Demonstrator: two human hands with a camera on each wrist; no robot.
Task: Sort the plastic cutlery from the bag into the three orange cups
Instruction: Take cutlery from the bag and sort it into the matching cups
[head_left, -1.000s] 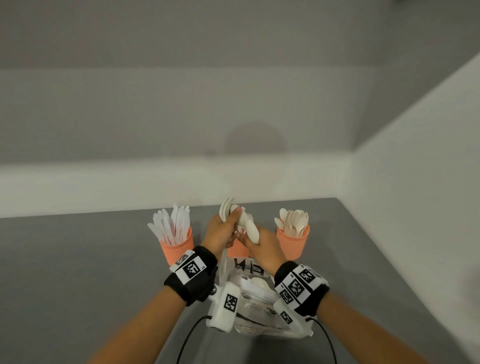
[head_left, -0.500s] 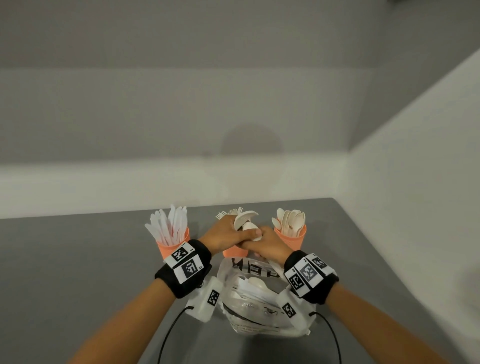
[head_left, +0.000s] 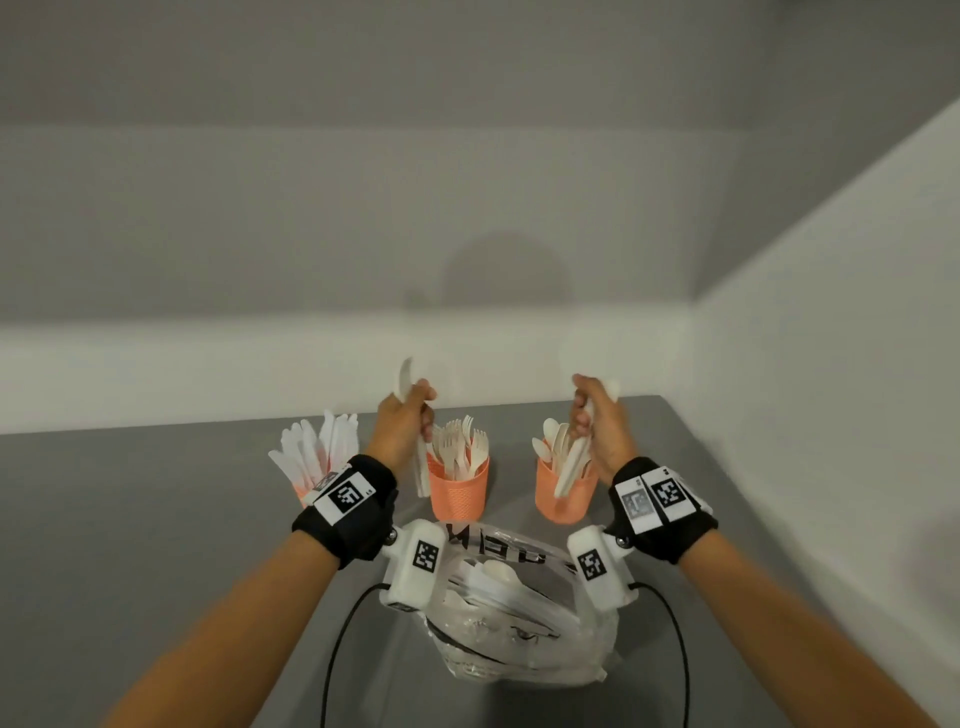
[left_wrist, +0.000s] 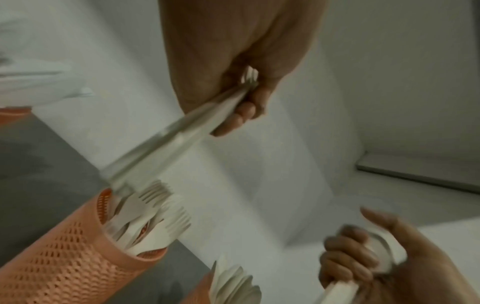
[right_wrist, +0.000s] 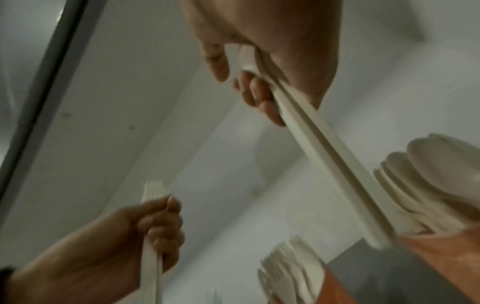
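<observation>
Three orange cups stand in a row: the knife cup (head_left: 304, 493) half hidden behind my left wrist, the fork cup (head_left: 460, 493) in the middle, and the spoon cup (head_left: 563, 499) on the right. My left hand (head_left: 408, 418) grips a few white forks (right_wrist: 153, 190). Their handles (left_wrist: 166, 139) hang down to the fork cup's (left_wrist: 64, 259) left rim. My right hand (head_left: 597, 415) grips some spoons (left_wrist: 384, 253), whose handles (right_wrist: 337, 170) slant down to the spoon cup (right_wrist: 446, 259). The clear bag (head_left: 519, 618) of cutlery lies in front of the cups.
The grey table (head_left: 156, 519) ends at a white wall behind the cups and another wall (head_left: 831, 415) close on the right. Black cables (head_left: 337, 649) run from the wrist cameras along both sides of the bag.
My hands were pressed together over the middle cup with one bundle. They have since risen and parted, the left with forks, the right with spoons.
</observation>
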